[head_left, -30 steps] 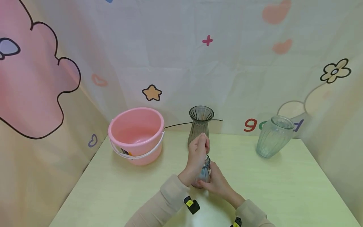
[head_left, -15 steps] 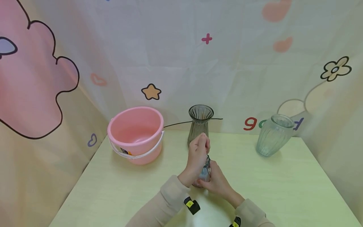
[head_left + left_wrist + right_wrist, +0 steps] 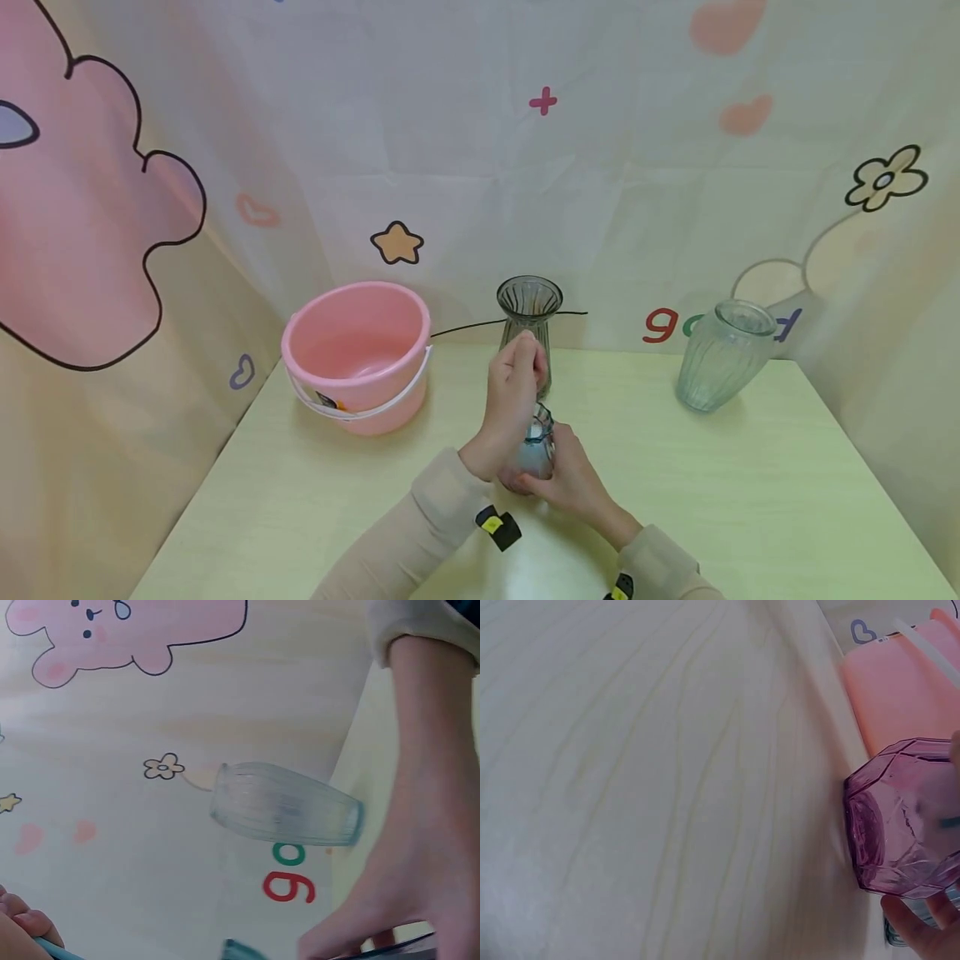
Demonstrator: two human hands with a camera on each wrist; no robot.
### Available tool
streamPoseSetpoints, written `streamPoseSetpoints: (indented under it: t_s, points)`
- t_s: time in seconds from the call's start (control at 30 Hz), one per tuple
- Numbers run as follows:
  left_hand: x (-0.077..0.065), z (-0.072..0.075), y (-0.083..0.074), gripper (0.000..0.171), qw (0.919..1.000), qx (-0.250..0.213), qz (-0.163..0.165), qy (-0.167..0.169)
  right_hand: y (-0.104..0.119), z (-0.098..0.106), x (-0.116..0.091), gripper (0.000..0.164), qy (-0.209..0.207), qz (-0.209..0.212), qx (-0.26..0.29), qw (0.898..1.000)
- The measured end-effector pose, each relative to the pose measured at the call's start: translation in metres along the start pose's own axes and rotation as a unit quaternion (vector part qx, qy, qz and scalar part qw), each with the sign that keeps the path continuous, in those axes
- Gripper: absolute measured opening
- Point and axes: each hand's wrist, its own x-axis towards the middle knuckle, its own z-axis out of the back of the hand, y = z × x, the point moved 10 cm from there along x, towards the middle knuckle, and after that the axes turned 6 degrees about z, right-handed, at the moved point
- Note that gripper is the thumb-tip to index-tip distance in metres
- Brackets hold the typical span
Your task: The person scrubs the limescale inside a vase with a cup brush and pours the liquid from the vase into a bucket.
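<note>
My right hand grips a small glass vase at the front middle of the table. Its rim and neck look bluish, while its faceted lower part shows pink-purple in the right wrist view. Fingers curled, my left hand is above the vase, over its left side. A thin light-blue stick comes out from these fingers in the left wrist view; most of it is hidden. Something teal shows through the glass in the right wrist view. The vase's left side is partly behind the left hand.
Left on the table stands a pink bucket with a white handle. A grey ribbed glass vase is just behind the left hand. A pale green glass vase stands at the back right, before a printed curtain.
My left hand has moved slightly up and to the left, uncovering more of the vase's blue rim. The right hand keeps its grip almost in place.
</note>
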Motion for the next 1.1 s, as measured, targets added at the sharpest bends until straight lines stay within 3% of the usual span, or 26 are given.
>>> streamPoseSetpoints:
  t_s: [0.17, 0.43, 0.77, 1.0, 1.1]
  points:
    - [0.006, 0.004, -0.012, 0.036, 0.9998, -0.018, -0.011, -0.005, -0.002, -0.001, 0.0, 0.079, -0.002, -0.022, -0.003, 1.0]
    - [0.004, -0.002, -0.008, 0.034, 0.9997, -0.022, 0.004, 0.013, -0.002, 0.001, 0.0, 0.079, -0.006, -0.035, -0.012, 0.999]
    - [0.003, 0.004, 0.033, 0.04, 0.9979, -0.019, 0.061, 0.011, -0.004, -0.002, -0.002, 0.081, 0.002, -0.059, 0.001, 0.998]
    - [0.002, 0.0, 0.034, 0.03, 0.9986, -0.027, 0.037, 0.027, -0.001, -0.002, -0.002, 0.079, -0.007, -0.049, 0.014, 0.999]
    - [0.002, 0.0, 0.034, 0.031, 0.9986, -0.023, 0.038, 0.031, 0.001, -0.005, -0.002, 0.079, 0.011, -0.036, 0.039, 0.999]
